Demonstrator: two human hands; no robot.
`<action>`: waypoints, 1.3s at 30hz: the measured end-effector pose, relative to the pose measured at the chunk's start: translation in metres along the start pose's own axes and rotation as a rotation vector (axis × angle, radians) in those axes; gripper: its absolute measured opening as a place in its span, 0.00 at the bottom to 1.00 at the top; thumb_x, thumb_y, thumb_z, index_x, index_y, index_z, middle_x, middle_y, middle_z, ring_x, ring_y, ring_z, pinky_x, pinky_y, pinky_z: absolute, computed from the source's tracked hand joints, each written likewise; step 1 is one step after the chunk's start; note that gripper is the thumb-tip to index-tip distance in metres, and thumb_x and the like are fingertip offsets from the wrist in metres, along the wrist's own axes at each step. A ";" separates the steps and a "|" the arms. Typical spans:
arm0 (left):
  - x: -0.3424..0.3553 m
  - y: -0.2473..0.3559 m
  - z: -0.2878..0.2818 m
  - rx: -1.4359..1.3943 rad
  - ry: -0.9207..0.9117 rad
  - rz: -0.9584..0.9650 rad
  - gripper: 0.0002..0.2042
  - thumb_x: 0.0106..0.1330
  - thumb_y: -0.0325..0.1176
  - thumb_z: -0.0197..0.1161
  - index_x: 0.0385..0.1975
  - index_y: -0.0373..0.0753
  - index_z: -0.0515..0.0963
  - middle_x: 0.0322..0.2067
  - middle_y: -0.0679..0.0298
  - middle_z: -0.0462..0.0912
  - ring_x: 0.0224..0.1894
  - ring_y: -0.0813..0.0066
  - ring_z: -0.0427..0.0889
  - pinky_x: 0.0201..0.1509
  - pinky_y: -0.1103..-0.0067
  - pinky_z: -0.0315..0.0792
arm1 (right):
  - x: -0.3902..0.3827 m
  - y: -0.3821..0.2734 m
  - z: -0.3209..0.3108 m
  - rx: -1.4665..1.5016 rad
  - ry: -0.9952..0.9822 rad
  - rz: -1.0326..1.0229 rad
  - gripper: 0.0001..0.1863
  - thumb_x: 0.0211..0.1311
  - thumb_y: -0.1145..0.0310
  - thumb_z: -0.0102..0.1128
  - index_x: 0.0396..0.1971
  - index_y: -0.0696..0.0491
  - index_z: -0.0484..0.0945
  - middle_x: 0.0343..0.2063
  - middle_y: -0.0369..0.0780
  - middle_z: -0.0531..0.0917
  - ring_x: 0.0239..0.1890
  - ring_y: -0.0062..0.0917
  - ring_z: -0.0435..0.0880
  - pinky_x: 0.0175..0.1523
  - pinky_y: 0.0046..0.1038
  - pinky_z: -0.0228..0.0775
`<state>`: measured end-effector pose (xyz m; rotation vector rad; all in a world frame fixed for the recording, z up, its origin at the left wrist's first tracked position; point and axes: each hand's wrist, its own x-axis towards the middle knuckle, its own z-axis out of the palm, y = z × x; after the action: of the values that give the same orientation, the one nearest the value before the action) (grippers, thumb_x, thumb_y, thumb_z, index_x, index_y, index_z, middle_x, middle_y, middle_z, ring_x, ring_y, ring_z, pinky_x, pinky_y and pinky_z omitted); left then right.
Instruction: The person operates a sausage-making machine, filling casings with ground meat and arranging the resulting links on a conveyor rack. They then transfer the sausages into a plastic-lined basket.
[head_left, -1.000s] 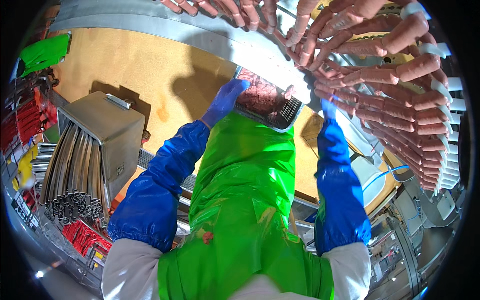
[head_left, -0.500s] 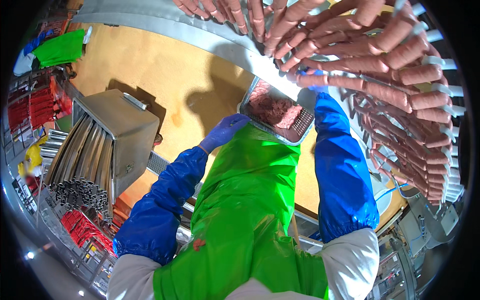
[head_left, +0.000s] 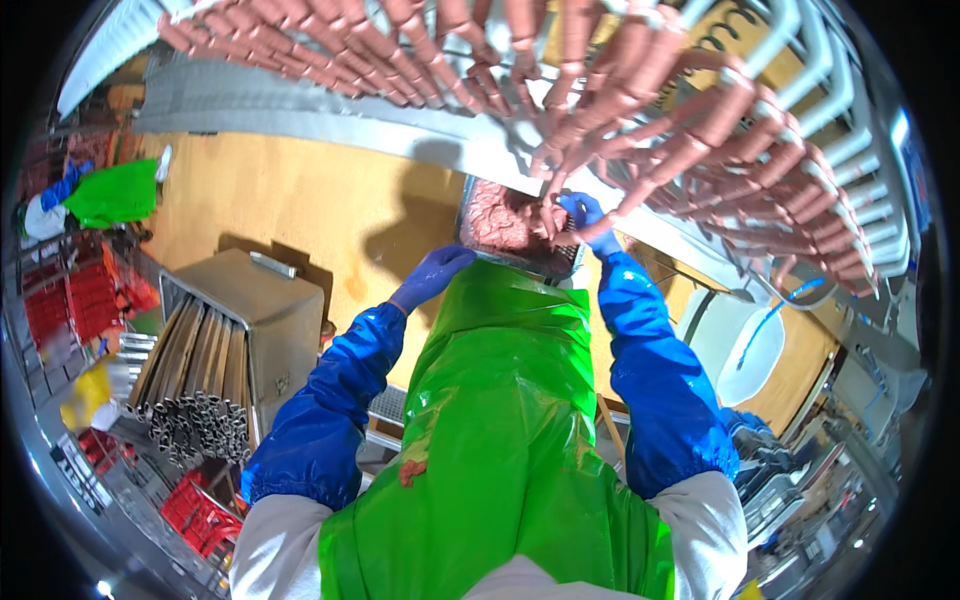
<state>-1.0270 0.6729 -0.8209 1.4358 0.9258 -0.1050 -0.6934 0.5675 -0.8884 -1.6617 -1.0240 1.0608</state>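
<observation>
My left hand [head_left: 433,275] rests at the near-left corner of the tray [head_left: 525,265] of minced meat [head_left: 495,220], apparently to steady it; my right hand [head_left: 592,222] is among sausage links [head_left: 658,175] at the tray's right end; whether either's fingers are clamped, I cannot tell.

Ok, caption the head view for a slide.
Blue-gloved left hand at a dark rectangular tray of pink ground meat, blue-gloved right hand beside hanging pink sausage links.
</observation>
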 end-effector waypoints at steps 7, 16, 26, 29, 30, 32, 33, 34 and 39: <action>0.038 0.036 0.065 -0.014 -0.118 0.132 0.17 0.72 0.39 0.54 0.55 0.36 0.76 0.49 0.63 0.81 0.51 0.74 0.78 0.58 0.77 0.70 | -0.156 0.017 -0.082 0.200 0.334 0.383 0.16 0.67 0.58 0.54 0.49 0.49 0.80 0.45 0.33 0.80 0.46 0.20 0.77 0.46 0.27 0.72; 0.078 0.135 0.231 0.474 -0.438 0.509 0.16 0.74 0.35 0.51 0.56 0.36 0.73 0.55 0.57 0.76 0.58 0.69 0.74 0.62 0.73 0.68 | -0.363 0.118 -0.315 0.380 1.057 0.421 0.20 0.70 0.61 0.50 0.55 0.55 0.76 0.51 0.39 0.79 0.52 0.26 0.77 0.54 0.30 0.70; 0.122 0.271 0.558 0.166 -0.597 -0.079 0.28 0.75 0.56 0.39 0.59 0.39 0.71 0.52 0.57 0.78 0.51 0.70 0.77 0.55 0.72 0.72 | -0.380 0.042 -0.324 1.243 0.835 -0.086 0.15 0.71 0.65 0.49 0.45 0.60 0.79 0.43 0.45 0.83 0.50 0.31 0.80 0.60 0.30 0.69; 0.122 0.279 0.597 -0.466 -0.592 -0.001 0.17 0.76 0.43 0.43 0.52 0.41 0.74 0.41 0.66 0.78 0.41 0.78 0.75 0.47 0.79 0.71 | -0.325 -0.012 -0.297 0.402 1.305 -0.022 0.12 0.68 0.69 0.51 0.44 0.58 0.79 0.42 0.42 0.81 0.46 0.27 0.78 0.56 0.29 0.68; 0.122 0.283 0.582 -0.345 -0.720 0.230 0.14 0.75 0.38 0.46 0.52 0.40 0.73 0.42 0.66 0.78 0.44 0.78 0.75 0.50 0.79 0.71 | -0.321 0.017 -0.302 0.095 1.319 -0.073 0.10 0.65 0.71 0.55 0.43 0.58 0.78 0.39 0.41 0.81 0.44 0.27 0.78 0.53 0.30 0.70; 0.107 0.312 0.551 -0.415 -0.895 0.016 0.17 0.74 0.33 0.49 0.60 0.38 0.70 0.47 0.60 0.77 0.52 0.74 0.76 0.57 0.77 0.70 | -0.322 0.064 -0.324 -0.223 1.325 -0.029 0.10 0.64 0.70 0.57 0.41 0.59 0.77 0.38 0.44 0.80 0.43 0.31 0.78 0.51 0.33 0.70; 0.115 0.300 0.513 -0.360 -0.957 0.097 0.20 0.71 0.37 0.55 0.61 0.40 0.70 0.50 0.63 0.79 0.51 0.69 0.79 0.55 0.75 0.71 | -0.318 0.060 -0.334 -0.256 1.292 0.058 0.11 0.65 0.69 0.56 0.41 0.60 0.76 0.37 0.45 0.79 0.43 0.34 0.78 0.50 0.35 0.69; 0.140 0.274 0.481 -0.318 -1.049 0.220 0.25 0.72 0.43 0.54 0.66 0.41 0.65 0.54 0.62 0.77 0.54 0.70 0.78 0.57 0.78 0.69 | -0.312 0.053 -0.342 -0.284 1.228 0.140 0.11 0.66 0.68 0.55 0.40 0.61 0.76 0.36 0.47 0.78 0.42 0.37 0.77 0.50 0.38 0.67; 0.108 0.233 0.339 -0.153 -0.585 -0.047 0.17 0.74 0.40 0.50 0.53 0.35 0.75 0.42 0.65 0.81 0.40 0.81 0.77 0.44 0.83 0.71 | -0.253 0.045 -0.389 -0.091 1.255 0.036 0.20 0.68 0.55 0.55 0.46 0.59 0.76 0.40 0.43 0.79 0.42 0.31 0.79 0.48 0.32 0.71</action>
<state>-0.6593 0.4733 -0.7470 1.1463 0.4718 -0.4543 -0.3936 0.2253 -0.7860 -1.9258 -0.1884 -0.1356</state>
